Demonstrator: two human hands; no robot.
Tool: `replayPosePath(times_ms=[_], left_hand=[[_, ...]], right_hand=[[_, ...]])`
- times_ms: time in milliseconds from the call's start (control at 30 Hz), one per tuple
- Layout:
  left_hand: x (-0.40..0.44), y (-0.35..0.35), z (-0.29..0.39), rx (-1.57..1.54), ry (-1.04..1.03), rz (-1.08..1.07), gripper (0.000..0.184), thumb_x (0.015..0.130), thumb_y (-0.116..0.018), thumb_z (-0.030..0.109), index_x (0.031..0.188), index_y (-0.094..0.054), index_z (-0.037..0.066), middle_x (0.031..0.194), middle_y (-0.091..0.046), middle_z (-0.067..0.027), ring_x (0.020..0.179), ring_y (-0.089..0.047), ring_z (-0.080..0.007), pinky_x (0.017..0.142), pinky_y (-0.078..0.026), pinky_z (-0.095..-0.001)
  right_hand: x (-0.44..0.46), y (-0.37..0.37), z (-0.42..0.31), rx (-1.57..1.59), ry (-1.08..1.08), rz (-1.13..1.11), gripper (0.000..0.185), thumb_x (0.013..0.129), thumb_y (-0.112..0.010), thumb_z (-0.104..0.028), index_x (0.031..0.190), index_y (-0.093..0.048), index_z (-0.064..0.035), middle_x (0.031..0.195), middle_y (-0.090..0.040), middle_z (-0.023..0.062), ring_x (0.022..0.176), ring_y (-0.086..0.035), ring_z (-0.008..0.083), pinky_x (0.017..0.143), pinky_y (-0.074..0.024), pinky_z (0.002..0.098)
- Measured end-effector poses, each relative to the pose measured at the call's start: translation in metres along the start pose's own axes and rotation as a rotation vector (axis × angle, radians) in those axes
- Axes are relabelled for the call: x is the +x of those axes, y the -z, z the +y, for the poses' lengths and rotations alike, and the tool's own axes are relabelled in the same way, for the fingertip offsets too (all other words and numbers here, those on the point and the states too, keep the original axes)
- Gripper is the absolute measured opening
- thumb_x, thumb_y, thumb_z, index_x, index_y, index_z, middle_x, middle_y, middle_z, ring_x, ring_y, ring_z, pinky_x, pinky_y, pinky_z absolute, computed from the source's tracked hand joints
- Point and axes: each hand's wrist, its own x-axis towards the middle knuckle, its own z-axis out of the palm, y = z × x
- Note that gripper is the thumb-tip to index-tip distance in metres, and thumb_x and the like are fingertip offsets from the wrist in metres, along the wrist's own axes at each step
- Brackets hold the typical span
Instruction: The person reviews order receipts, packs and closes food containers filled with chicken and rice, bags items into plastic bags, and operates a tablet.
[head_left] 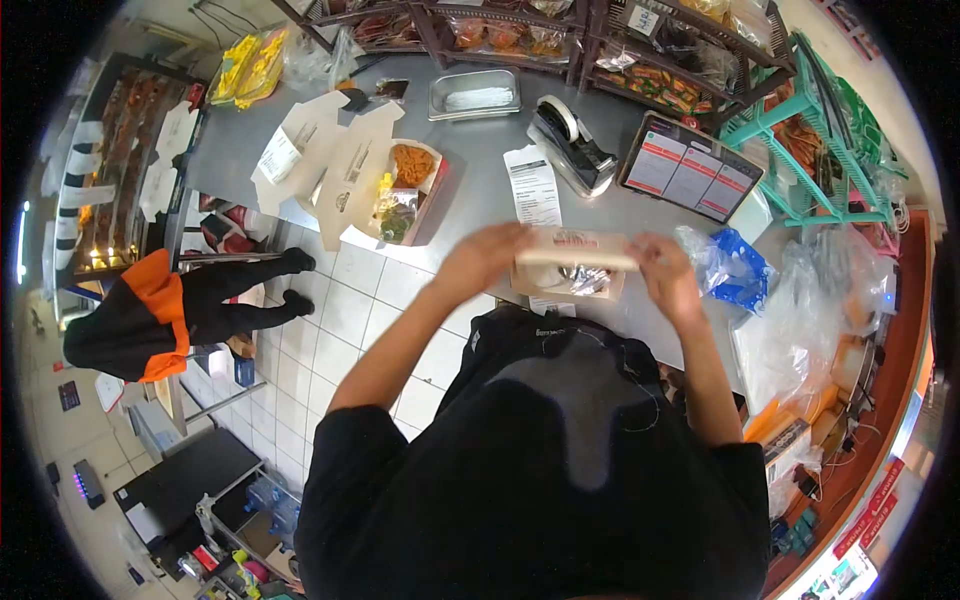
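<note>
In front of my chest, at the counter's near edge, is a small cardboard box point(570, 284) with its lid partly raised. Something shiny shows inside it. My left hand point(484, 262) is at the box's left end, fingers on the lid edge and blurred. At the right end my right hand point(664, 272) holds the lid's corner between closed fingers. Beyond the box a printed receipt point(535, 188) lies on the counter. An open food box point(437, 200) with fried food and a green-and-yellow side stands to the left, beside another open carton point(291, 150).
A metal tray point(475, 95), tape dispenser point(572, 146) and tablet point(690, 167) line the counter's far side. Blue plastic bag point(740, 270) and clear bags point(800, 320) lie right. Another person point(150, 315) in black and orange stands at left. Racks point(585, 45) rise behind.
</note>
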Motion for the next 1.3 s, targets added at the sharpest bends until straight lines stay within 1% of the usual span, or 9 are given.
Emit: replayPosePath(times_ms=[100,200,300,367,433,767,1100,1200,1300], left_hand=[[-0.035,-0.005,0.036,0.108,0.018,-0.332,0.069,0.09,-0.054,0.01,0.154,-0.029,0.007,0.158,-0.032,-0.02,0.147,-0.03,-0.0364,0.122,-0.022,-0.0464],[-0.04,-0.019,0.042,-0.221,0.135,-0.122,0.068,0.094,-0.054,0.012,0.154,-0.024,0.0,0.159,-0.025,-0.0256,0.149,-0.023,-0.0391,0.123,-0.017,-0.044],[-0.038,-0.065,0.038,-0.378,0.385,0.133,0.066,0.097,-0.056,0.019,0.15,-0.027,-0.006,0.146,-0.044,-0.0294,0.138,-0.043,-0.0386,0.116,-0.032,-0.0428],[-0.018,-0.054,0.056,-0.617,0.889,0.121,0.061,0.093,-0.064,0.024,0.142,-0.043,-0.006,0.118,-0.066,-0.0249,0.108,-0.065,-0.0331,0.096,-0.05,-0.0398],[-0.026,-0.089,0.035,-0.846,0.84,0.387,0.056,0.089,-0.075,0.029,0.131,-0.055,-0.002,0.106,-0.068,-0.0138,0.098,-0.065,-0.0208,0.089,-0.052,-0.0356],[-0.012,-0.049,0.042,-0.711,1.039,0.365,0.071,0.074,-0.085,0.038,0.123,-0.056,-0.004,0.104,-0.067,-0.0215,0.094,-0.067,-0.0274,0.083,-0.054,-0.0363],[-0.025,-0.1,0.031,-0.254,0.678,0.153,0.044,0.102,-0.044,0.031,0.132,-0.054,0.001,0.115,-0.063,-0.0246,0.108,-0.059,-0.0421,0.093,-0.045,-0.0511],[-0.031,-0.078,0.04,-0.243,0.582,0.268,0.063,0.095,-0.059,0.036,0.142,-0.044,-0.002,0.146,-0.039,-0.0289,0.134,-0.038,-0.0433,0.11,-0.031,-0.0525],[-0.03,-0.034,0.022,-0.017,0.044,-0.061,0.08,0.088,-0.065,0.051,0.152,-0.039,0.01,0.157,-0.026,-0.0253,0.145,-0.022,-0.0482,0.118,-0.019,-0.0565]], right_hand=[[-0.044,-0.034,-0.008,-0.102,0.111,-0.016,0.041,0.082,-0.067,-0.002,0.123,-0.067,-0.0051,0.128,-0.061,0.0139,0.103,-0.065,0.03,0.091,-0.0538,0.0373],[-0.063,-0.069,-0.009,0.177,-0.014,0.085,0.042,0.086,-0.065,-0.003,0.128,-0.063,-0.0021,0.133,-0.058,0.0165,0.107,-0.065,0.0292,0.095,-0.0523,0.0374],[-0.06,-0.077,-0.015,0.522,-0.466,0.156,0.043,0.093,-0.061,-0.005,0.134,-0.055,0.0012,0.135,-0.057,0.0196,0.111,-0.064,0.0275,0.097,-0.051,0.0388],[-0.057,-0.106,-0.003,0.71,-0.552,0.244,0.045,0.098,-0.058,-0.012,0.139,-0.047,0.0063,0.13,-0.06,0.0208,0.112,-0.062,0.0251,0.098,-0.0491,0.0375],[-0.05,-0.094,0.001,0.857,-0.646,0.014,0.044,0.101,-0.055,-0.016,0.137,-0.047,0.0084,0.126,-0.062,0.0163,0.113,-0.059,0.02,0.099,-0.0452,0.0322],[-0.046,-0.087,0.013,1.074,-0.867,0.202,0.04,0.095,-0.064,-0.022,0.127,-0.056,0.0018,0.115,-0.064,0.0088,0.104,-0.059,0.0162,0.09,-0.0474,0.0313],[-0.047,-0.083,0.011,0.635,-0.683,-0.185,0.047,0.101,-0.05,-0.026,0.136,-0.051,0.0043,0.12,-0.064,0.0168,0.107,-0.06,0.0247,0.094,-0.046,0.0361],[-0.061,-0.108,0.004,0.336,-0.267,0.236,0.046,0.094,-0.056,-0.017,0.137,-0.052,0.0011,0.145,-0.047,0.0234,0.122,-0.054,0.0394,0.104,-0.0424,0.0462],[-0.059,-0.079,-0.001,-0.126,0.158,0.017,0.054,0.08,-0.07,-0.017,0.132,-0.059,-0.0101,0.147,-0.048,0.0159,0.124,-0.051,0.0395,0.103,-0.0446,0.0484]])
